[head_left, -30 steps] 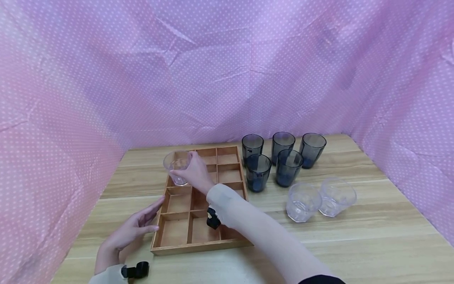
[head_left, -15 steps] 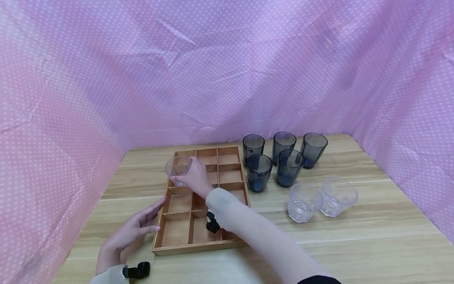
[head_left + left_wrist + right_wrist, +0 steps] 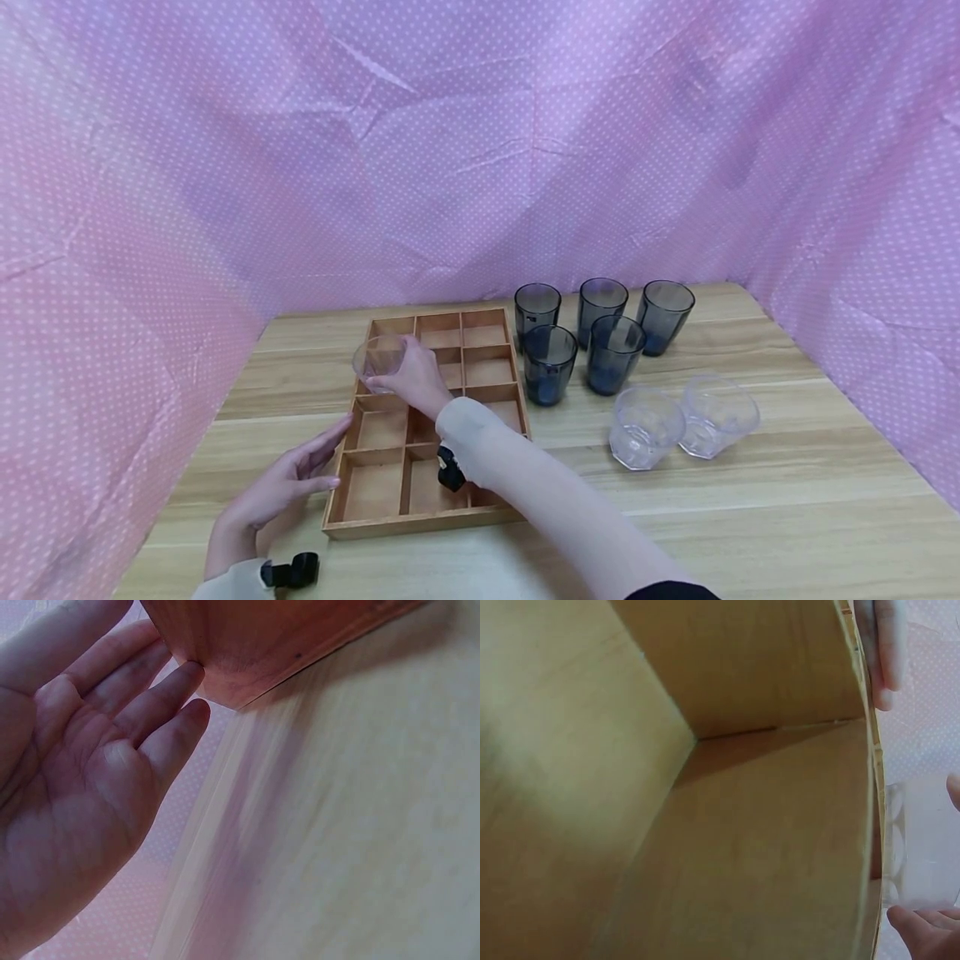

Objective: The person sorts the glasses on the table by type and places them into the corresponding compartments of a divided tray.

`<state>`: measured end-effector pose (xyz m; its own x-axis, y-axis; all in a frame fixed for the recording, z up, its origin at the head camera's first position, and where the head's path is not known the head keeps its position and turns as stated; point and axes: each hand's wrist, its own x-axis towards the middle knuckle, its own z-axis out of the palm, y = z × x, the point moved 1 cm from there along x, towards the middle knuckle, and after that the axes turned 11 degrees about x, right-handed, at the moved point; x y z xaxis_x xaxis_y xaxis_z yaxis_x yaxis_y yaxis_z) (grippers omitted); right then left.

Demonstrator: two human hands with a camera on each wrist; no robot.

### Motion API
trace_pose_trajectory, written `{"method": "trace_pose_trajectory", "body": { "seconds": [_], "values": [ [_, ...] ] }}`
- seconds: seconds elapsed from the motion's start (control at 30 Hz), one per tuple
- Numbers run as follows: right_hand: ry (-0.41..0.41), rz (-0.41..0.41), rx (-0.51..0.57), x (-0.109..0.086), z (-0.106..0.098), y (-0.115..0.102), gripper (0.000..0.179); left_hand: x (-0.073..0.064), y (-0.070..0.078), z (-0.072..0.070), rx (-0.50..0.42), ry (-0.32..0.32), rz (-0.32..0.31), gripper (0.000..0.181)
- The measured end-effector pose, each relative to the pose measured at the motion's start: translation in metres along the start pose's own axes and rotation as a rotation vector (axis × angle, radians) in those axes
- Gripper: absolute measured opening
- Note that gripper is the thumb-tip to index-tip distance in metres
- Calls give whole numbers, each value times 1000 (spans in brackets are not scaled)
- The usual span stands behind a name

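In the head view my right hand [image 3: 418,379] grips a clear faceted glass [image 3: 380,358] between thumb and fingers. The glass is upright, low in the left compartment of the second row from the back of a wooden divided box [image 3: 420,523]; its base is partly hidden by the wood and the hand. At the box's left side my left hand [image 3: 281,487] rests with relaxed, spread fingers, fingertips at the outer wall. The left wrist view shows these fingers [image 3: 165,742] at the box's corner [image 3: 247,652]. In the right wrist view the glass [image 3: 930,847] shows past the box edge.
Several smoky dark glasses [image 3: 549,367] stand right of the box at the back. Nearer on the right, two clear glasses [image 3: 645,427] stand side by side on the wooden table [image 3: 750,517]. A pink dotted cloth [image 3: 480,167] encloses the back and sides.
My right hand has lowered the clear glass into the compartment and come slightly nearer. The left hand keeps its place at the box's side.
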<state>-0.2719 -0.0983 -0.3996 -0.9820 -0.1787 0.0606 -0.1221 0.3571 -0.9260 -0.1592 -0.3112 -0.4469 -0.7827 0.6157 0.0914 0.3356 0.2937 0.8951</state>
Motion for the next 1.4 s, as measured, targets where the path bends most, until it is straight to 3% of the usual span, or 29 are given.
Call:
{"method": "trace_pose_trajectory", "body": {
  "seconds": [0.57, 0.87, 1.07, 1.4],
  "values": [
    [-43, 9, 27, -5, -9, 2, 86, 0, 2, 0, 19, 5, 2, 74],
    [-100, 64, 60, -14, -16, 1, 89, 0, 2, 2, 8, -3, 15, 74],
    [-117, 58, 115, -18, -22, 2, 84, 1, 2, 1, 2, -6, 17, 74],
    [-125, 71, 110, -26, -30, -4, 77, 1, 2, -2, 35, 0, 5, 74]
  ]
}}
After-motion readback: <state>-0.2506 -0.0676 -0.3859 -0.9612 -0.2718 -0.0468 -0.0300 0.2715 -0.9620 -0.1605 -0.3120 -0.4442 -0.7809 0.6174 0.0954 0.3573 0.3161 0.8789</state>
